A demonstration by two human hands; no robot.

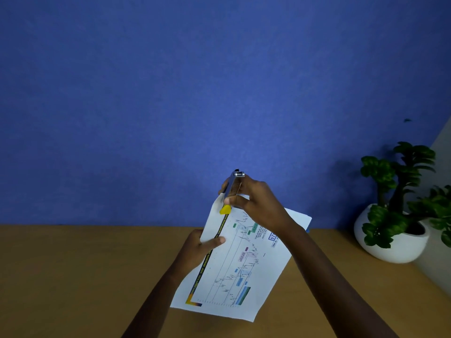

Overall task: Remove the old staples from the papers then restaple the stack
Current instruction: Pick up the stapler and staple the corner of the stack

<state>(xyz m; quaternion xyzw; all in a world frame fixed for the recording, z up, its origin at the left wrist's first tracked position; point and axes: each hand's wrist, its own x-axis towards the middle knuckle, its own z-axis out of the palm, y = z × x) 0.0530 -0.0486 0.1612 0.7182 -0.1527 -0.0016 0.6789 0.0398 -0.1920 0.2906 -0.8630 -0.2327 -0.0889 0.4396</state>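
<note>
- A blue wall fills most of the view behind everything.
- A tan wooden surface runs along the bottom, under both forearms.
- A white bowl-shaped pot with a green leafy plant stands on the surface at the far right, well apart from the hands.
- The stack of papers is held up off the surface, tilted, near the middle of the view. The top sheet is white, printed with a chart of thin lines and small green, blue and pink boxes. A dark strip with yellow lettering runs along its left edge; the lettering is too blurred to read. A blue-boxed "24" is legible near the right forearm.
- The right hand has its fingers closed around a silver stapler with a yellow tip, which sits at the upper corner of the papers.
- The left hand pinches the left edge of the papers, thumb on the printed side, the other fingers behind.
</note>
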